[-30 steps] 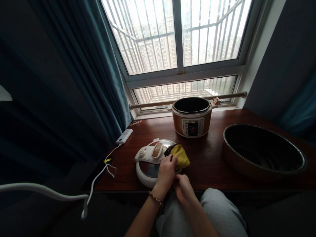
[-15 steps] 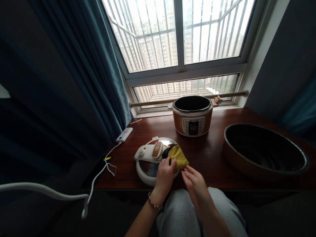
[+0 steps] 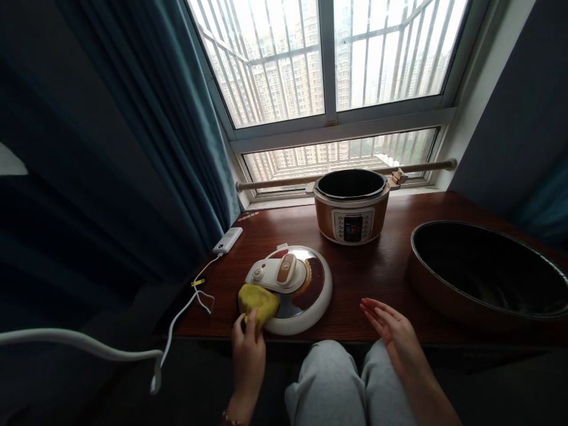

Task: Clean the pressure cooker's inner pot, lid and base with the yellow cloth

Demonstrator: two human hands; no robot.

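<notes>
My left hand (image 3: 248, 349) is closed on a yellow cloth (image 3: 258, 303), which lies bunched over the front left rim of a pressure cooker lid (image 3: 326, 284). The round lid rests on the table, with a white rim, shiny and dark red top, and a cream handle bar with a brown knob. Over the table's front edge, right of the lid, my right hand (image 3: 393, 331) holds nothing, its fingers stretched out. Behind the lid stands the cooker body (image 3: 327, 219), orange-brown with a control panel and an open top.
A large dark oval pot (image 3: 428, 284) stands at the right of the wooden table (image 3: 355, 278). At the left lie a white power bank (image 3: 228, 241) and its white cable (image 3: 181, 307). A blue curtain (image 3: 195, 130) hangs beside the barred window.
My left hand has moved left with the cloth, from the lid's right side to its front left rim. My right hand has drawn away from the cloth to the right.
</notes>
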